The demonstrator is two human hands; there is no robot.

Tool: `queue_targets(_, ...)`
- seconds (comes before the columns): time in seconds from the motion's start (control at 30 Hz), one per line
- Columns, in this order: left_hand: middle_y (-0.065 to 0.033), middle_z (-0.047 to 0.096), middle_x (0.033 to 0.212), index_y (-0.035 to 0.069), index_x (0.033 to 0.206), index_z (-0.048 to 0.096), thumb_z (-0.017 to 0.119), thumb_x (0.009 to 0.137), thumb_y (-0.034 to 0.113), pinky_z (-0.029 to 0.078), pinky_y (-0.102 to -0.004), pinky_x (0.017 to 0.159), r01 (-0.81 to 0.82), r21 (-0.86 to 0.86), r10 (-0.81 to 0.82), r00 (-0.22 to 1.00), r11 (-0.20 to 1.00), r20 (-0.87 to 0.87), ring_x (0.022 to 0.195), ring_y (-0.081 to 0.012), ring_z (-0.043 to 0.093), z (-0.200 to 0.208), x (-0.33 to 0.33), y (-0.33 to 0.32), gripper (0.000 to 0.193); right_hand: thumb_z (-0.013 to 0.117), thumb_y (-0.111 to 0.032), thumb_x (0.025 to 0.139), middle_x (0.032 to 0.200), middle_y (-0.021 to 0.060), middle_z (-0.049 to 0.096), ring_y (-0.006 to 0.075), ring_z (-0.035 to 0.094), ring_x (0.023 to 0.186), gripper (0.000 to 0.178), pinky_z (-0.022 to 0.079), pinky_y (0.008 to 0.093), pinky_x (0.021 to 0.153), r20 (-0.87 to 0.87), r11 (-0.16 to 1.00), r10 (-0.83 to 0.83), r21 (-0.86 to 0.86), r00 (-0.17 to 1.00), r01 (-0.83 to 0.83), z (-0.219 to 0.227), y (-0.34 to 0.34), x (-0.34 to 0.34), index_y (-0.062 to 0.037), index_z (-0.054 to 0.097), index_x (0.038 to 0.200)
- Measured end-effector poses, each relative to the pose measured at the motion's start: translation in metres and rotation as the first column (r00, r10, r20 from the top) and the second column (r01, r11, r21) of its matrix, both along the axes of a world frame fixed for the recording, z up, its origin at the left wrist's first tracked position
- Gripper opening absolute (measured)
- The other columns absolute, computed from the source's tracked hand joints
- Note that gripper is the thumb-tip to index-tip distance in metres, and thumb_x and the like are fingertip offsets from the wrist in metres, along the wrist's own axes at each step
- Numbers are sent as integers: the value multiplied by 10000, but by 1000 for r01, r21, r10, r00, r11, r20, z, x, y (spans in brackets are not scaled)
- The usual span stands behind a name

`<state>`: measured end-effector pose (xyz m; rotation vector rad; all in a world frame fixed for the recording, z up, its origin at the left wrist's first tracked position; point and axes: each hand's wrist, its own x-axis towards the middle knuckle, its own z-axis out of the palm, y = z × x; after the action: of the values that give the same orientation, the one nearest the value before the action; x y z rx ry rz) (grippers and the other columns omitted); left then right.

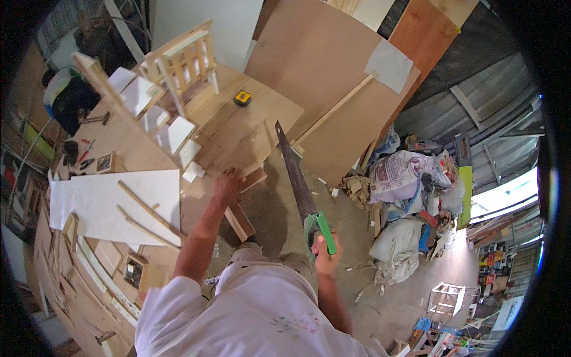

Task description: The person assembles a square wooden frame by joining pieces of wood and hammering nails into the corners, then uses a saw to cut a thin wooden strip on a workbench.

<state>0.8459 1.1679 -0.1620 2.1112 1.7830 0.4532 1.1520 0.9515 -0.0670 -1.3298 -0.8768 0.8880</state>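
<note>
My right hand (326, 250) is wrapped round the green handle of a handsaw (299, 178). Its long dark blade points up and away, and I see it touching no wood. At the near edge of the wooden worktable (267, 110), my left hand (226, 185) is over the wood, its fingers too blurred to make out. Short wooden boards (239, 221) stand out from the table edge beside that hand. White-faced blocks (189, 153) line the tabletop just beyond it. Farther back lies a yellow and black tape measure (242, 98), near a slatted wooden frame (184, 62).
A white panel (113, 199) with thin wood strips lies on the left. Hand tools (87, 156) and a hammer (104, 118) rest beyond it. Another person (71, 98) bends at the far left. Large brown sheets (321, 65) lean behind. Stuffed sacks (404, 178) crowd the right.
</note>
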Motion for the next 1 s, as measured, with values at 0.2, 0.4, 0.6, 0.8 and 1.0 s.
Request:
queue_targets(0.2, -155, 600, 1357, 91, 1312, 577, 590, 990, 372, 513, -525, 999, -16, 11, 16, 998, 1000, -52, 1242, -372, 595, -41, 70, 146, 428, 675, -203, 972, 633, -1, 492, 91, 470, 520, 260, 410, 279, 480, 31, 998, -59, 23, 998, 59, -2, 112, 52, -68, 502, 833)
queue_targets(0.4, -150, 599, 1347, 104, 1351, 559, 598, 995, 362, 515, -516, 1013, -127, -148, 120, 991, 981, -54, 1269, -373, 574, -37, 138, 277, 442, 658, -206, 988, 647, -8, 488, 85, 466, 539, 239, 404, 273, 485, -8, 998, 67, 13, 998, -67, -26, 265, 133, -75, 513, 852)
queue_targets(0.6, -139, 631, 1275, 91, 1317, 583, 631, 977, 312, 540, -505, 966, -239, -89, 231, 969, 967, -86, 1231, -371, 588, -45, 170, 401, 408, 657, -213, 993, 663, -17, 486, 76, 469, 565, 224, 408, 262, 500, -117, 951, 306, 0, 945, -308, -66, 429, 195, -65, 528, 886)
queue_targets(0.8, -149, 661, 1152, 74, 1233, 615, 648, 945, 274, 557, -487, 910, -157, 211, 190, 970, 965, -150, 1145, -354, 635, -55, 195, 465, 353, 664, -225, 985, 678, -1, 522, 67, 476, 578, 242, 402, 250, 505, 107, 877, 479, -101, 871, -470, -86, 556, 231, -40, 536, 895)
queue_targets(1.0, -134, 655, 1092, 82, 1138, 621, 652, 937, 337, 566, -441, 843, -247, 154, 280, 926, 957, -255, 1103, -313, 630, -52, 210, 485, 326, 695, -242, 951, 693, 13, 566, 106, 500, 588, 246, 408, 281, 541, 203, 813, 582, -161, 787, -560, -88, 628, 217, -38, 574, 884)
